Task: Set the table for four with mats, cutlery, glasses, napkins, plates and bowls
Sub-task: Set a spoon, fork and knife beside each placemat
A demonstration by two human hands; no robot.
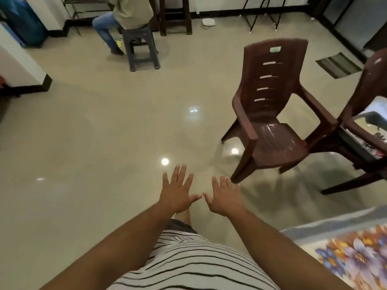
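Both grips were wide and held nothing: the left hand (177, 190) and the right hand (225, 196) were stretched forward side by side over the glossy cream tiled floor (94, 143), palms down, fingers straight and spread, the thumbs nearly meeting, touching no object. None of the task's things, no mats, cutlery, glasses, napkins, plates or bowls, could be seen anywhere; the only likely place for them was the dark-framed counter (360, 141) at the far right edge, where some small cluttered items lay, too blurred and cut off to name. A brown slatted plastic armchair (270, 114) stood on the floor to the right of the hands, well apart from them, with a second brown plastic chair (370, 88) beside it against that counter. At the near right corner lay a cloth with purple and orange flowers (345, 254). Far off to the left, a seated person (123, 15) sat on a grey plastic stool (140, 49). Judging from this, setting the table had not begun, and the sensible step was to turn right toward the counter, find the mats first, and lay them before anything else so each later piece had a place, keeping clear of the armchair.
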